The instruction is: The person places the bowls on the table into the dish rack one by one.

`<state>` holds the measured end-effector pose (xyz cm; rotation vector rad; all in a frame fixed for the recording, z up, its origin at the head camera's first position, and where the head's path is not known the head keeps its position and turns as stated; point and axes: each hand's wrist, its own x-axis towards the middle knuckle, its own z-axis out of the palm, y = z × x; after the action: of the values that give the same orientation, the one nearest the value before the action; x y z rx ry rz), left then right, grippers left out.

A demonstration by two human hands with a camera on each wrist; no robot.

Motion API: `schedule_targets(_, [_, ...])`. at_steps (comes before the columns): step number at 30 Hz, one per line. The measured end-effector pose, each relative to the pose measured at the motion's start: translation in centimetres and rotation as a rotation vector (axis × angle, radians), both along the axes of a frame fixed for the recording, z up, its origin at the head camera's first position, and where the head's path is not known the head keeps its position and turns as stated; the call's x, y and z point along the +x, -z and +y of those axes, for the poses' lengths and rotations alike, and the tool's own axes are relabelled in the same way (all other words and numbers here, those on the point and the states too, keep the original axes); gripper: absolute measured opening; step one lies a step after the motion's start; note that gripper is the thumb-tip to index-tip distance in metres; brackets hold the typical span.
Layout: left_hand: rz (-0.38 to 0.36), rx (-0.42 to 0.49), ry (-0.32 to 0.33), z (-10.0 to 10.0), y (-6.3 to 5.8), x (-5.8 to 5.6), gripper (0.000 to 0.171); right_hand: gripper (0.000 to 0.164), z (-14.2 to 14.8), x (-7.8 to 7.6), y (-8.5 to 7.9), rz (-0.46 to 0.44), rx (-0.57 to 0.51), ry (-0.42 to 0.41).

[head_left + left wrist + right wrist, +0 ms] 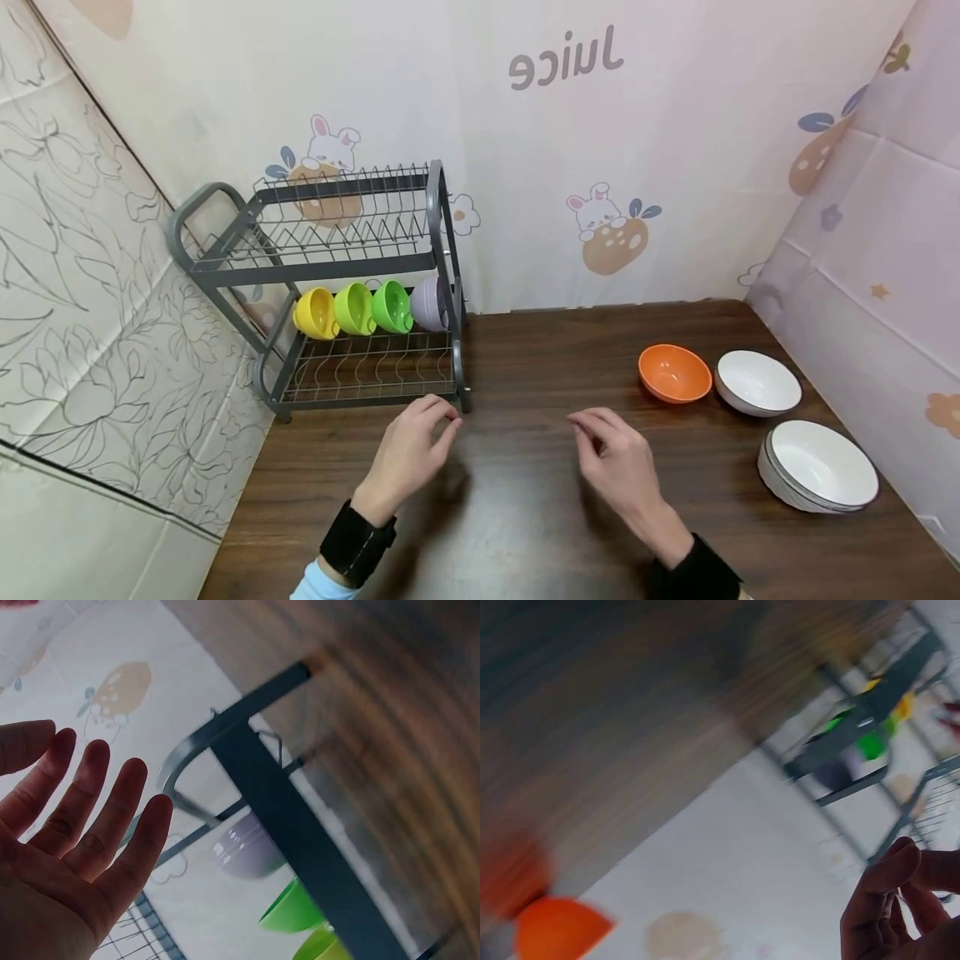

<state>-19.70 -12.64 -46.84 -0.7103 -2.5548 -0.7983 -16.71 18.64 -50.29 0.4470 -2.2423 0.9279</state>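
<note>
My left hand (pixel 408 450) hovers over the table just in front of the dish rack (pixel 322 273), its fingers loosely bent and apart from everything. In the left wrist view its fingers (pixel 124 817) spread with nothing between them. To the right, my right hand (pixel 618 462) is also above the table, fingers loosely curled, holding nothing. On the rack's lower tier a yellow bowl (pixel 316 314), a lime bowl (pixel 354 309), a green bowl (pixel 392 307) and a purple bowl (pixel 429 303) stand on their sides in a row. An orange bowl (pixel 674 374) is the bowl nearest my right hand.
A white bowl (pixel 757 382) sits right of the orange one. Nearer the front right is a stack of white bowls (pixel 821 467). Printed curtains (pixel 525 167) border the wooden table (pixel 517 508) at the back and sides. The rack's upper tier has wire slots.
</note>
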Motion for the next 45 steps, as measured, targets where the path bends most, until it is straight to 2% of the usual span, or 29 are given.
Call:
schedule_targets(3, [-0.042,0.015,-0.011,0.3,0.4,0.5,0.005,0.022,2.9,-0.9,0.7,-0.036,0.074,0.147])
schedule_targets(7, [-0.069,0.019,-0.025,0.5,1.0,0.9,0.005,0.029,7.4,-2.2,1.5,-0.204,0.164,0.307])
schedule_targets(10, [-0.073,0.032,-0.022,0.6,1.2,1.1,0.006,0.032,10.4,-3.2,2.2,-0.317,0.226,0.36])
schedule_targets(13, [-0.066,0.038,-0.013,0.8,1.5,1.3,0.006,0.03,12.5,-3.7,2.9,-0.345,0.267,0.379])
schedule_targets(19, [-0.075,0.041,-0.032,0.7,1.8,1.7,0.008,0.024,13.6,-4.1,3.5,-0.3,0.29,0.392])
schedule_targets(28, [-0.101,0.094,-0.02,0.6,1.6,1.6,0.005,0.026,13.9,-4.7,3.6,-0.253,0.297,0.388])
schedule_targets(36, [-0.113,0.131,-0.012,0.5,1.2,1.6,0.004,0.033,13.6,-4.8,3.4,-0.067,0.29,0.37])
schedule_targets(45, [-0.113,0.139,-0.005,0.6,0.8,1.5,0.004,0.038,12.3,-3.9,1.9,0.069,0.288,0.325])
